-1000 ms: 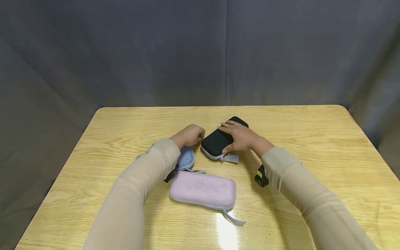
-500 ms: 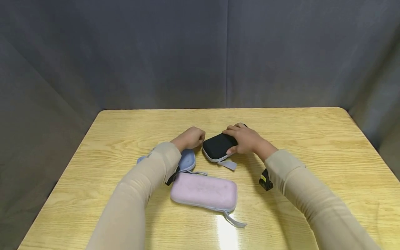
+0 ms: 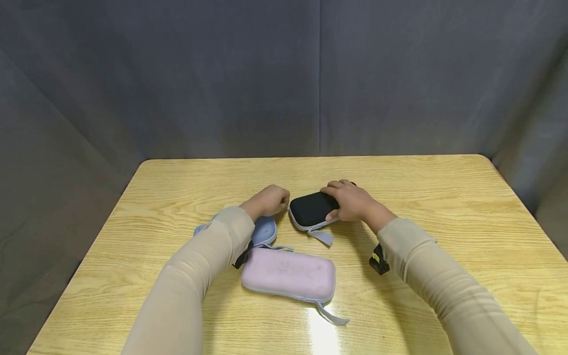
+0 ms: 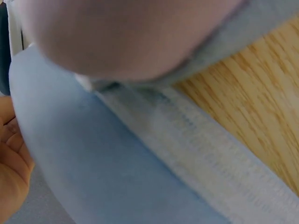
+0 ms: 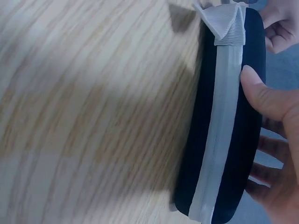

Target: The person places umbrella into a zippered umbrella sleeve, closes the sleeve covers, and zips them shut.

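Note:
My right hand holds a black zip case, fingers over its top and the thumb on the near side. In the right wrist view its pale zipper band faces me, with a ribbon pull at one end. My left hand is curled into a fist right at the left end of the black case; no object shows in it. Under the left wrist lies a blue zip case, partly hidden by the sleeve. It fills much of the left wrist view.
A pink zip case lies nearest me, its grey ribbon trailing right. The blue case's pull overlaps its far edge. All rest on a wood-grain table, with a dark grey curtain behind its far edge.
The right hand has slid rightward along the black case and now holds it from its right part. That case has turned slightly clockwise, its ribbon swinging toward me. The left fist stays put.

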A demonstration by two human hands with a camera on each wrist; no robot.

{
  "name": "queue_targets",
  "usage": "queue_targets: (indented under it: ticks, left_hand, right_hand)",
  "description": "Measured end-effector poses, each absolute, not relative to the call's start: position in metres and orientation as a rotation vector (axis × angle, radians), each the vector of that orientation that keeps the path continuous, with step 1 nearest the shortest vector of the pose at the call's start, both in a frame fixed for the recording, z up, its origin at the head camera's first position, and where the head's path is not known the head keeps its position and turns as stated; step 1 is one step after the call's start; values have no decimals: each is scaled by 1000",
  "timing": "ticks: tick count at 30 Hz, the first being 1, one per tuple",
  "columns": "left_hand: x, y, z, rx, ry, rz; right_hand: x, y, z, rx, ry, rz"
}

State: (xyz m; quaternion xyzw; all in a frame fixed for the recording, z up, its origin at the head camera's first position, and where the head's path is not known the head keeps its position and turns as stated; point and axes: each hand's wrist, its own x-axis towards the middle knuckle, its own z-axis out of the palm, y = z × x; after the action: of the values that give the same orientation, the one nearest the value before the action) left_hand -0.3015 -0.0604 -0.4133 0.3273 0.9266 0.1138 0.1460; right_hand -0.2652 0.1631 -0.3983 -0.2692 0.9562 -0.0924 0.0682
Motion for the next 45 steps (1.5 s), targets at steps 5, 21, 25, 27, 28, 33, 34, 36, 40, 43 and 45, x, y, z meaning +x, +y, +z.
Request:
queue_targets:
  ticks: [5,21,25,27,28,33,34,36,40,43,45]
  left_hand:
    - [-314,-64,-433,1006,2671,392]
    - [-298,-50,-414,1062,2635,403]
    - [-286,-49,-407,1076,2644,396]
    - [-281,-48,-406,1078,2638,385]
    - [-280,-47,-406,1073,2629,404]
    - [-278,-46,-410,1081,2615,465]
    - [-277,-45,-411,1086,2611,479]
    - [-277,-44,-414,1101,2603,503]
    - [-278,-43,-420,1132,2591,522]
    - [-277,-42,-421,1145,2593,528]
    - [-276,-42,-422,1141,2593,526]
  right_hand:
    - [-263,163,-398,-760,2929,-185]
    - [-267,161,-397,-541,3003,-84]
    - [-268,160,-397,-518,3002,-110]
    - [-268,160,-397,-502,2998,-111]
    - [-268,160,-397,-496,2997,-111]
    - [-269,161,-398,-467,3004,-154]
    - [-269,162,-398,-460,3005,-164]
    - [-268,163,-399,-443,3007,-184]
    - [-268,166,-403,-429,3021,-210]
    - [-268,167,-406,-428,3039,-229]
    - [-267,167,-408,-428,3049,-239]
